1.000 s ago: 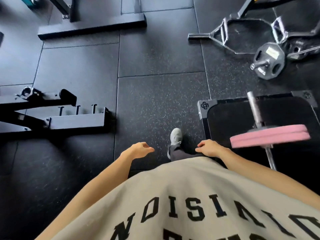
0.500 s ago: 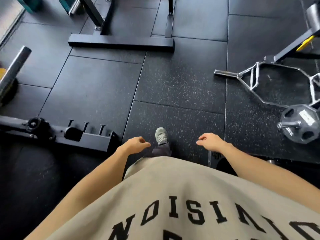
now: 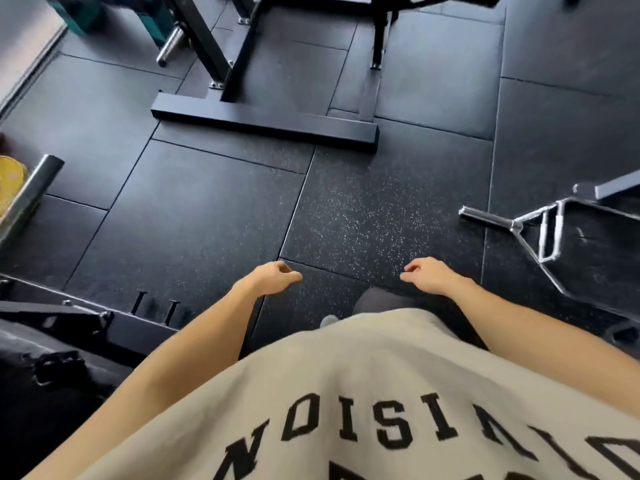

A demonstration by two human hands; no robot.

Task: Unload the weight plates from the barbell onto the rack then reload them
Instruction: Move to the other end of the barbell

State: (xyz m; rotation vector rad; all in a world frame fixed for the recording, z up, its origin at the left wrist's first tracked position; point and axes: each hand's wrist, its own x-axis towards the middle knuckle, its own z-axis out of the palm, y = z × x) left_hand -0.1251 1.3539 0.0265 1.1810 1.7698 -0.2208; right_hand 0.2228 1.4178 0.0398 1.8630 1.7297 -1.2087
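My left hand (image 3: 273,278) and my right hand (image 3: 429,275) hang in front of my beige shirt with fingers loosely curled, holding nothing. At the left edge a steel barbell sleeve (image 3: 29,199) slants up out of the frame, with a yellow plate (image 3: 10,183) partly visible behind it. A second steel sleeve end (image 3: 169,46) with green plates (image 3: 114,13) shows at the top left. No pink plate is in view.
A black rack base (image 3: 263,124) with uprights stands ahead on the rubber floor. A chrome trap bar (image 3: 540,233) lies at the right. A black bench frame (image 3: 86,320) with short pegs sits low at the left. My shoe (image 3: 329,320) shows below my hands.
The view has swung left and forward: the pink plates on the barbell and the grey plate on the trap bar left the frame. The rack base and the left barbell sleeve came closer. Both hands stayed empty.
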